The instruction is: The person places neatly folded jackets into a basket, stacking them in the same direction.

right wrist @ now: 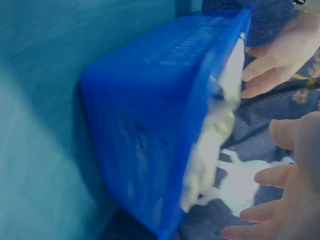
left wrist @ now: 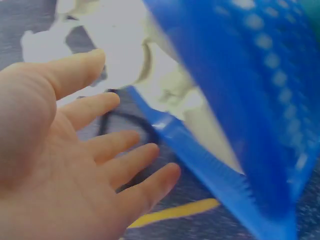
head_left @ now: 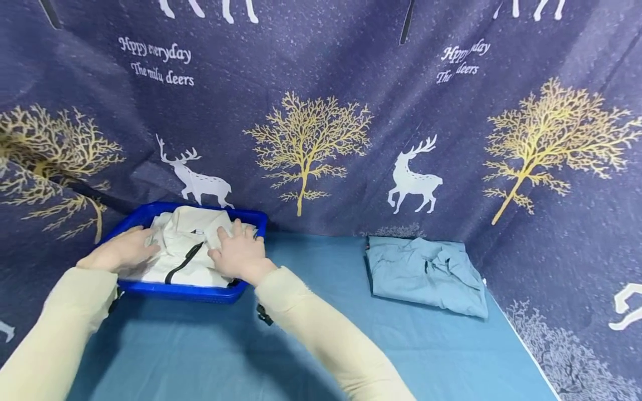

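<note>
A left hand (head_left: pixel 120 249) in a cream long sleeve (head_left: pixel 65 317) reaches over the left side of a bright blue, rectangular plastic basket (head_left: pixel 175 291), its fingers extended and apart, gripping nothing. The basket sits on the left of a tabletop covered in plain teal-blue cloth (head_left: pixel 301 334), near the far edge. Inside it lies a folded off-white fabric garment (head_left: pixel 175 245), a narrow black strip (head_left: pixel 184 263) running slantwise across its front. To the right, a right hand (head_left: pixel 241 253) in a matching cream sleeve (head_left: pixel 326 328) is held over the basket's right side, fingers loosely spread, likewise with no hold on anything; whether any fingertip brushes the fabric cannot be told. Well apart, on the far right of the table, a light grey-blue folded fabric garment (head_left: pixel 426 275) lies flat, somewhat creased. Behind the scene, from left to right, hangs a dark navy cloth backdrop (head_left: pixel 326 67) printed with white deer, golden bare-branched trees and white lettering.
</note>
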The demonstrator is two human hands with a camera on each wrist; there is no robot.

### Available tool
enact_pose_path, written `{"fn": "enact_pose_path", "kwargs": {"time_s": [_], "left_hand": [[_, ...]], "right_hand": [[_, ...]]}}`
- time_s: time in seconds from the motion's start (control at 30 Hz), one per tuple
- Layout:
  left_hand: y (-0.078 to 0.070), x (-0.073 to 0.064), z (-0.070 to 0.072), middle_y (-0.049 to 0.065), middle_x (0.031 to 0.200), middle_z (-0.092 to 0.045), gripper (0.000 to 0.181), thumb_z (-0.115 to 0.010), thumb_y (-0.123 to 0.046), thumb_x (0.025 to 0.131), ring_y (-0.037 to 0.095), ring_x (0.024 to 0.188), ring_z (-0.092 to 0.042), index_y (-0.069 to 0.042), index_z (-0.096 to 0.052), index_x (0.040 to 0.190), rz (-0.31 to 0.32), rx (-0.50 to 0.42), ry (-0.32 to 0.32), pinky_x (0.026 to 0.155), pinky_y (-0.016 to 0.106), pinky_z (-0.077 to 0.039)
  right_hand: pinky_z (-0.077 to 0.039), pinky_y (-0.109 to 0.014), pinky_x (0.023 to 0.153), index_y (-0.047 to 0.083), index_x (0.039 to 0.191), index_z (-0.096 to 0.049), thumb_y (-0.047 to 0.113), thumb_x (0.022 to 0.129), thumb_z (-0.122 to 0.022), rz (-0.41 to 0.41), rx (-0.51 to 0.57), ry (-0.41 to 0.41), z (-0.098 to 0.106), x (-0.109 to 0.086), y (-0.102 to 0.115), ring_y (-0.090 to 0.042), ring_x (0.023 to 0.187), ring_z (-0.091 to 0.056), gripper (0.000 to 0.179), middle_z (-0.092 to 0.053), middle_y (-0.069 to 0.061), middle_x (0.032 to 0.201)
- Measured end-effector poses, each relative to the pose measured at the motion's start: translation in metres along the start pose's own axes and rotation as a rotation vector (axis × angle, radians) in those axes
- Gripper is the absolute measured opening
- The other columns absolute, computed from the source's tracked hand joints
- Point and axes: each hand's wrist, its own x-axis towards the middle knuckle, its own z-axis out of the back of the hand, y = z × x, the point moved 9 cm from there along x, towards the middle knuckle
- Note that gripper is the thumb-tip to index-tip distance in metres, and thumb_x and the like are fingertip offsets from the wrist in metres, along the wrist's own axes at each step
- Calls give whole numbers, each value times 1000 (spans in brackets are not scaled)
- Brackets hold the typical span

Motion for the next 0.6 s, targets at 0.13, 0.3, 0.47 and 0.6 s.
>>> {"fn": "enact_pose_path", "kwargs": {"time_s": [0.13, 0.3, 0.47, 0.6], "left_hand": [[-26, 5, 7, 47, 141, -24, 60, -52, -23, 98, 61, 132, -19, 16, -37, 140, -53, -11, -66, 103, 71, -21], [-65, 5, 10, 43, 143, -27, 57, -55, -24, 99, 59, 131, -26, 11, -41, 141, -110, -32, -138, 102, 70, -25], [-107, 5, 9, 40, 144, -31, 55, -55, -23, 99, 57, 130, -31, 9, -42, 142, -178, -53, -171, 102, 68, -28], [-146, 8, 6, 38, 144, -33, 55, -58, -23, 97, 57, 128, -35, 8, -45, 141, -239, -43, -201, 102, 67, -30]], "right_hand": [[-33, -50, 107, 35, 155, -27, 59, 100, -35, 64, -1, -41, 15, -17, -22, -29, 145, -22, 61, -18, -4, 162], [-35, -52, 106, 31, 155, -30, 55, 101, -38, 146, -27, -91, 28, -37, -57, -32, 145, -22, 59, -19, -7, 161], [-34, -54, 106, 28, 156, -27, 54, 102, -37, 147, 6, -83, 32, -54, -100, -34, 145, -20, 61, -17, -11, 161], [-32, -55, 108, 24, 155, -31, 49, 103, -41, 136, 98, -99, 37, -72, -133, -35, 145, -21, 59, -20, -13, 160]]}}
